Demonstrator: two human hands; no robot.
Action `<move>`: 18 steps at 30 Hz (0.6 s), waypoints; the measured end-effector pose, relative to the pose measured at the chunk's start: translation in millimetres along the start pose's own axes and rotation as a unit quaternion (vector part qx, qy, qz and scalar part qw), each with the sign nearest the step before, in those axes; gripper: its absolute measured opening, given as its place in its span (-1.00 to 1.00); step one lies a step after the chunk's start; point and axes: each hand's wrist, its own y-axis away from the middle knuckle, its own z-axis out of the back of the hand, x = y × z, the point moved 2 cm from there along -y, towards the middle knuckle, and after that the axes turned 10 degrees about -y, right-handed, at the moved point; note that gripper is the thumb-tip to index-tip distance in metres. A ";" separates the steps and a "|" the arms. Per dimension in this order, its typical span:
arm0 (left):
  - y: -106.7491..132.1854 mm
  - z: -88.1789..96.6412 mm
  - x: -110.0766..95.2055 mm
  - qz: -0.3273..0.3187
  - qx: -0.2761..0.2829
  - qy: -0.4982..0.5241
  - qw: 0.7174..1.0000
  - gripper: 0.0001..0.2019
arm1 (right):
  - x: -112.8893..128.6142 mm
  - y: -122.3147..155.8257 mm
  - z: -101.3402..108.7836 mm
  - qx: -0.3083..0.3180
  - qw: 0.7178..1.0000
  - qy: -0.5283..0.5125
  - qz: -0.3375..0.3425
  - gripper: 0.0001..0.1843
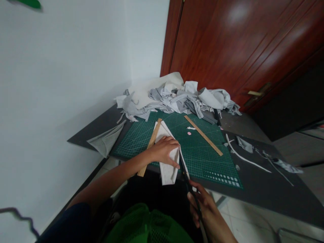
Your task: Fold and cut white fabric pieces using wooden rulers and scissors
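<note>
A folded piece of light grey fabric [167, 168] lies on a green cutting mat [202, 148] and hangs over the table's near edge. My left hand [164, 150] presses flat on the fabric, fingers stretched out. My right hand [199, 204] is closed round the handles of black scissors [186, 172], whose blades run along the fabric's right edge. A wooden ruler [150, 145] lies under my left wrist, beside the fabric.
A second wooden ruler [203, 135] lies diagonally on the mat. A heap of grey and white fabric [174, 96] fills the back of the dark table [265, 182]. A grey triangular piece [106, 140] lies at left, thin strips [243, 156] at right. A wooden door stands behind.
</note>
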 end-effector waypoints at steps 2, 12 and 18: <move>0.7 -0.5 1.4 0.009 -0.022 -0.019 1.000 -0.22 | -1.6 -2.4 -0.7 -0.001 1.000 -0.015 -0.014 -0.19; 25.2 26.6 11.5 0.047 0.018 -0.180 0.982 -0.47 | -10.0 -8.2 6.6 0.002 0.994 -0.101 -0.047 -0.20; 64.4 44.5 39.6 0.131 0.056 -0.186 0.972 -0.70 | -12.4 -1.0 8.3 0.003 0.988 -0.141 -0.060 -0.23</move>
